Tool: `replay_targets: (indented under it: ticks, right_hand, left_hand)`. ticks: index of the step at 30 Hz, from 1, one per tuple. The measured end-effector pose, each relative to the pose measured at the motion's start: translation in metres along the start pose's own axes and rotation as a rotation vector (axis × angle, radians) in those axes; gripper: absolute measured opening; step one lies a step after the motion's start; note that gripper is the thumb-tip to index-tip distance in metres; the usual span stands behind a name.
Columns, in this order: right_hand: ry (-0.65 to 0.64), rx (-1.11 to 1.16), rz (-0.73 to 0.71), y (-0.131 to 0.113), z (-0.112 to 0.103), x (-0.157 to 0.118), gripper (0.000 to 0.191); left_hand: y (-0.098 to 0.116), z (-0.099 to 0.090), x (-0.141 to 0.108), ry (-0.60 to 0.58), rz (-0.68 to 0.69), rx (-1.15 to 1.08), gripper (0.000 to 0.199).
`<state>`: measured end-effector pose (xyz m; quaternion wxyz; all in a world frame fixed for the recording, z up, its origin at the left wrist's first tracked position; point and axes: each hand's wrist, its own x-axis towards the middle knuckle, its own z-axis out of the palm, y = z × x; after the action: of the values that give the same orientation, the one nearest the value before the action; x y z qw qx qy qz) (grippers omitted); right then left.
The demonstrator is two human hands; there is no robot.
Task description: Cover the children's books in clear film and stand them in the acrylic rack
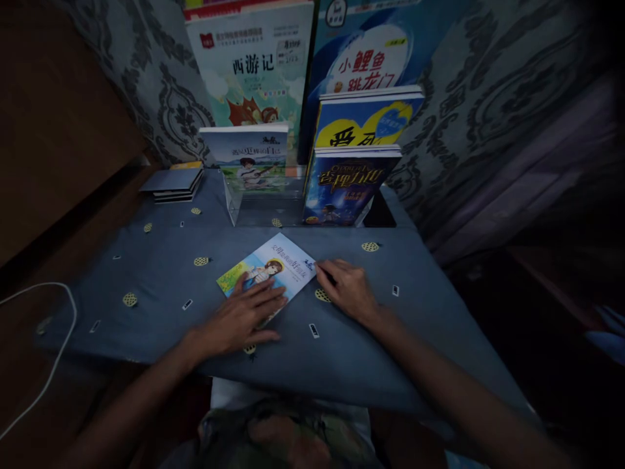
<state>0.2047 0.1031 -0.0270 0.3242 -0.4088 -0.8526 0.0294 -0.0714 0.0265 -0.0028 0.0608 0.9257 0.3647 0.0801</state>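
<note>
Flat on the pineapple-patterned blue-grey tablecloth point(161, 332), the thin light-blue paper booklet with an illustrated cover point(291, 254) lay askew, in front of the clear plastic book stand point(232, 202). The left hand point(241, 316) rested palm down across its lower part, fingers slightly apart. The right hand point(349, 290) had curled fingers at the right corner; whether they clamped the paper, one could not tell. Good handling seemed to call for light, even left-hand pressure and a gentle fingertip touch, sparing that corner a crease.

White cable point(74, 312) at left, patterned grey curtain point(178, 111), upright books point(254, 71), small book stack point(173, 185)
</note>
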Motion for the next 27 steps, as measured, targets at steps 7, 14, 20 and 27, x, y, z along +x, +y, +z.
replay_targets:
  ticks: [7, 14, 20, 27]
  right_hand:
    - [-0.125, 0.052, -0.033, -0.004, 0.005, 0.006, 0.031]
    - [-0.181, 0.094, -0.071, 0.009, 0.031, 0.045, 0.034]
    - [-0.180, 0.156, -0.120, 0.004, 0.062, 0.071, 0.037]
    - [-0.160, 0.162, -0.094, 0.002, 0.086, 0.086, 0.037]
  left_hand:
    - [-0.027, -0.015, -0.034, -0.074, -0.018, 0.054, 0.073]
    - [-0.005, 0.010, -0.012, 0.088, -0.149, 0.256, 0.048]
    - [-0.007, 0.004, -0.015, 0.104, -0.198, 0.385, 0.045]
    - [-0.025, -0.001, -0.014, 0.103, -0.237, 0.428, 0.044]
